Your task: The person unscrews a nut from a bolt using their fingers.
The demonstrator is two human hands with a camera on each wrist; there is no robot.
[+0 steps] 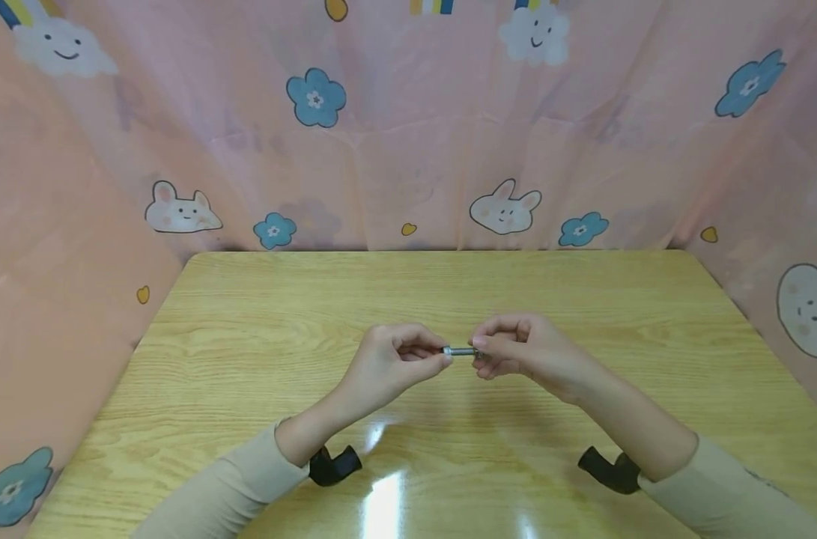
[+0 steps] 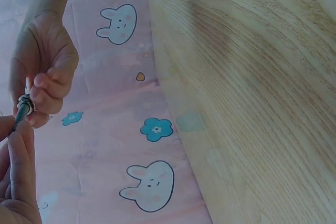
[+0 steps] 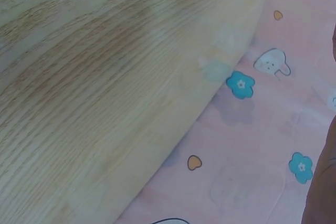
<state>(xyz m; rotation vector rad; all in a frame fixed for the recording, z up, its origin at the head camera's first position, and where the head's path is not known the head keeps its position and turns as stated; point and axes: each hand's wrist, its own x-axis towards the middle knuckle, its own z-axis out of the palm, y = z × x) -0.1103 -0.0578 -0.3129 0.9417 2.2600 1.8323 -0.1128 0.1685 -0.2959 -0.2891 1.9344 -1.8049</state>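
A small metal bolt (image 1: 460, 351) with a threaded shank is held level above the table, between both hands. My left hand (image 1: 395, 363) pinches one end of it between thumb and fingers. At the other end, the thumb and fingers of my right hand (image 1: 526, 352) pinch a nut-like metal piece (image 2: 25, 103) on the bolt. The left wrist view shows the threads between the two sets of fingertips. Fingers partly cover both ends. Only a strip of the right hand (image 3: 321, 187) enters the right wrist view, and its fingertips are out of that frame.
The hands are over a light wood-grain table (image 1: 280, 299) with glare near its front. A pink curtain (image 1: 395, 150) with printed flowers and animals surrounds the back and sides. Black devices (image 1: 334, 466) are strapped at both wrists.
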